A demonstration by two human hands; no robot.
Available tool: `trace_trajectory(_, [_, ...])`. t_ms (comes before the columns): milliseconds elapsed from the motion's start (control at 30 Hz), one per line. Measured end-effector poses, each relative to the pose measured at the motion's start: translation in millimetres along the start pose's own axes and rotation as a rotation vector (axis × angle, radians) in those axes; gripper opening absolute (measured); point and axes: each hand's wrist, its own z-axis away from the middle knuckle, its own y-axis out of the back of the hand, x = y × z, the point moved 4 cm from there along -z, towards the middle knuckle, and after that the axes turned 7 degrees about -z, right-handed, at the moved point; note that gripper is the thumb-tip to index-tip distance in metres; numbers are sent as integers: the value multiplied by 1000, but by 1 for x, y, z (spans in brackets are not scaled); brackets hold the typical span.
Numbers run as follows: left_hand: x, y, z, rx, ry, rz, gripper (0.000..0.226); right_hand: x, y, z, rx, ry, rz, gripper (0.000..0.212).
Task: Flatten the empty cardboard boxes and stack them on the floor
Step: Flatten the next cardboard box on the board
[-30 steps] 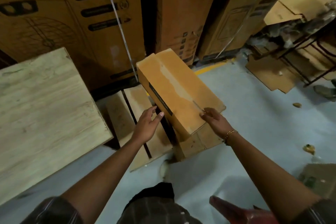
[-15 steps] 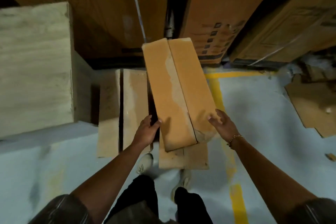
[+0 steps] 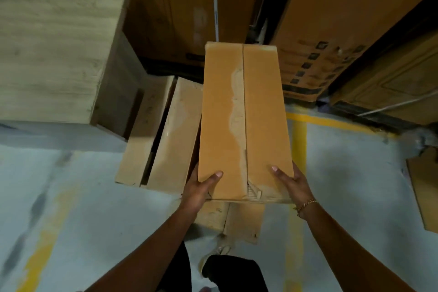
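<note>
A long brown cardboard box (image 3: 244,121) stands in the middle, its top flaps meeting at a centre seam with a torn tape strip. My left hand (image 3: 201,187) grips its near left corner, thumb on top. My right hand (image 3: 292,184) grips the near right corner, thumb on top, a bracelet on the wrist. Under its near end, flaps or another cardboard piece (image 3: 237,218) show. A second box (image 3: 163,135) with its flaps apart lies on the floor just to the left.
A pale wooden crate (image 3: 59,42) stands at the left. Tall printed cartons (image 3: 331,31) line the back wall. A flat cardboard sheet (image 3: 424,187) lies at the right edge. Grey floor with yellow lines (image 3: 298,144) spreads around my feet.
Both hands have closed onto the box's near corners, thumbs now on top. The box has swung to point straight away from me, and my view has moved closer over it.
</note>
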Motion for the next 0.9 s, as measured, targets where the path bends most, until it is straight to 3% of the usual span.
trace_trajectory(167, [47, 37, 47, 31, -90, -31, 91, -65, -11, 36, -40, 94, 45, 48])
trace_trajectory(300, [96, 88, 83, 85, -182, -46, 77, -139, -48, 67, -70, 199, 99, 63])
trace_trajectory(400, [131, 142, 103, 162, -233, -54, 74, -188, -92, 84, -118, 257, 128, 58])
trace_trajectory(600, [170, 290, 127, 310, -315, -44, 79, -258, -233, 112, -234, 312, 139, 60])
trace_trajectory(767, [170, 426, 131, 383, -311, -45, 70, -288, -372, 136, -320, 298, 152, 74])
trace_trajectory(900, [165, 522, 129, 457, -291, -23, 65, -302, -475, 150, -397, 314, 156, 52])
